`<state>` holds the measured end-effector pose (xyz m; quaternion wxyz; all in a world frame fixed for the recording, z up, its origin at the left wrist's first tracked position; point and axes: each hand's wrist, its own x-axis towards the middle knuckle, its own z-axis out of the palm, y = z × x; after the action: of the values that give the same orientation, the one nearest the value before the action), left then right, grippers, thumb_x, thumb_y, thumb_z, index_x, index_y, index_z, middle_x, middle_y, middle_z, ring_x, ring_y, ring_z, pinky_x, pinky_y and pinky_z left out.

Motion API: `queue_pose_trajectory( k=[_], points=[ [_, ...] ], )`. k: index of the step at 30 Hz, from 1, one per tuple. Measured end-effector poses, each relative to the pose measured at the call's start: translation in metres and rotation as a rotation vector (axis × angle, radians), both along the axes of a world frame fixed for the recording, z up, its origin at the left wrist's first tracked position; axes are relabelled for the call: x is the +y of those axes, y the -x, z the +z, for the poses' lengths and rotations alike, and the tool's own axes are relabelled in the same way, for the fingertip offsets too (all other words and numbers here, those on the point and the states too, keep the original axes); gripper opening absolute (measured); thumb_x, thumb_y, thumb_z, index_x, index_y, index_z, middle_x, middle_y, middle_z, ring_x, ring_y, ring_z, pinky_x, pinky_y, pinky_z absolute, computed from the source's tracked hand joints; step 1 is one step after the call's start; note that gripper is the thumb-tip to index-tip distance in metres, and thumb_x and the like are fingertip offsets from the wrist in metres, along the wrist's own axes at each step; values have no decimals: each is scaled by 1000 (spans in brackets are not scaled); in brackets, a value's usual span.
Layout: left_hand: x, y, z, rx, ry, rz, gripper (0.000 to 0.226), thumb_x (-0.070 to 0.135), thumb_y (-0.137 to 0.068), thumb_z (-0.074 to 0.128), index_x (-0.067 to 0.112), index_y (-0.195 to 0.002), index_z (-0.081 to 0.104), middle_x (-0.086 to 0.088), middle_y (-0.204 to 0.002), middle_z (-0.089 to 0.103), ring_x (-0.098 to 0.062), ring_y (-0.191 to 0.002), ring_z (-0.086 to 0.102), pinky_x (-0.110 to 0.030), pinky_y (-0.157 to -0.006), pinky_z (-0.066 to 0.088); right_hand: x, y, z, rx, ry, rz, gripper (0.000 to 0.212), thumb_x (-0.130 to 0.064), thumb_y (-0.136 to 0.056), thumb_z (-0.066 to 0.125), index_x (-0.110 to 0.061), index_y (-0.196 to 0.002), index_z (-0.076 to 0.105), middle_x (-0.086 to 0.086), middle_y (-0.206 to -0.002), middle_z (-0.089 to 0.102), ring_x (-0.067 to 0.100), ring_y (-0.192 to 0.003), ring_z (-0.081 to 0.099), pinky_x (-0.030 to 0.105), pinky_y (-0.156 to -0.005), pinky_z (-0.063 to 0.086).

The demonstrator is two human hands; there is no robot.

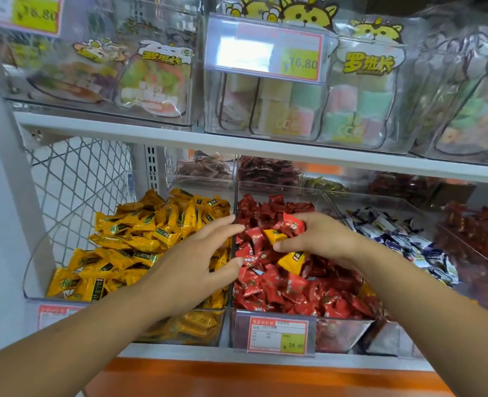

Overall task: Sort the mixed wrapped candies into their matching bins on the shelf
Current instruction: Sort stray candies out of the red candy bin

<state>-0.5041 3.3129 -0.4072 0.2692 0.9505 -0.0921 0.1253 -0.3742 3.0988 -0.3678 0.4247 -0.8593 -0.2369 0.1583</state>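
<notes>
The sorting is partly done, as far as one can judge. The yellow bin [191,329], at 8 o'clock in the view, holds only yellow candies [139,233]. The red bin [345,335], at 6 o'clock, is not pure yet: among the red candies [280,293] there are at least two wrong ones.

The right hand [323,239] is over the far half of the red bin. Its fingers are curled, and the thumb is closed against them from below. Between them it pinches a yellow candy [274,235], and one or two red wrappers seem to be caught under the fingertips as well. The second yellow candy [292,260] lies loose on the red heap, just at 5 o'clock from the first one, below the thumb.

The left hand [197,253] holds nothing. Its fingers are straight and spread, and the tips reach over the wall between the two bins, pointing to 2 o'clock, toward the right hand.

I think the present step is to take the yellow pieces out of the red bin and move them to 9 o'clock, into the yellow bin. Both pieces are not yet there. At 4 o'clock of the red heap a yellowish spot shows at the edge; I cannot tell if it is another stray. The blue and white candies [403,239], at 3 o'clock, show no foreign colour that I can see.
</notes>
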Motion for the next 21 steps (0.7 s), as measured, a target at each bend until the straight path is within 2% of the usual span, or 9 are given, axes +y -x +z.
queue_pose_trajectory(
  k=[2,4,6,8,12,15,17,19,21],
  points=[
    [0,0,0,2,6,0,55,58,-92,42,53,-144,24,41,-150,3,15,-124,26,-23,-101,34,4,4,-1,66,-84,-2,21,-15,-72,83,-16,-91,74,3,-92,76,22,-90,71,39,-92,54],
    [-1,0,0,2,5,-1,56,59,-92,41,53,-145,23,40,-151,3,15,-125,24,-22,-103,31,9,8,-4,129,-133,12,18,-13,-75,80,-11,-91,73,5,-87,75,24,-83,72,38,-78,58],
    [0,0,0,1,-1,0,56,59,-92,40,53,-145,22,40,-151,3,14,-128,25,-23,-104,31,14,13,-3,206,-157,38,13,-12,-79,77,-12,-90,70,1,-74,72,15,-68,68,29,-59,53],
    [0,0,-1,-2,-5,5,56,60,-92,40,53,-145,22,39,-152,3,12,-131,25,-23,-103,32,17,17,-1,284,-153,63,11,-12,-81,75,-13,-90,69,0,-72,69,13,-63,62,24,-54,48],
    [0,-1,-2,-6,-9,10,56,60,-92,41,53,-145,23,39,-152,3,12,-132,25,-21,-100,31,17,20,-1,251,-29,50,51,-7,-78,77,-19,-124,57,4,-95,66,13,-76,64,24,-52,50],
    [0,-1,-2,-10,-11,6,56,60,-92,40,53,-145,23,39,-152,4,13,-131,24,-20,-99,31,9,20,7,51,104,85,75,-4,-76,78,-32,-137,45,12,-98,66,13,-79,64,30,-68,56],
    [0,-1,-2,-10,-12,2,56,61,-92,40,53,-145,23,39,-152,4,14,-131,24,-20,-100,31,1,20,20,-25,145,110,60,-6,-78,77,-34,-126,55,10,-97,65,7,-75,62,32,-73,58],
    [0,0,-1,-11,-7,1,56,60,-92,40,52,-145,23,38,-152,4,13,-132,22,-21,-103,30,-6,19,31,-101,192,101,34,-7,-82,74,-29,-107,68,2,-91,63,-2,-63,58,23,-56,54],
    [-2,1,0,-11,-14,2,57,59,-93,41,51,-146,23,36,-153,5,10,-136,21,-21,-106,28,-7,17,34,-136,81,7,20,-9,-84,72,-24,-97,71,1,-92,66,5,-70,61,22,-49,51]
  ],
)
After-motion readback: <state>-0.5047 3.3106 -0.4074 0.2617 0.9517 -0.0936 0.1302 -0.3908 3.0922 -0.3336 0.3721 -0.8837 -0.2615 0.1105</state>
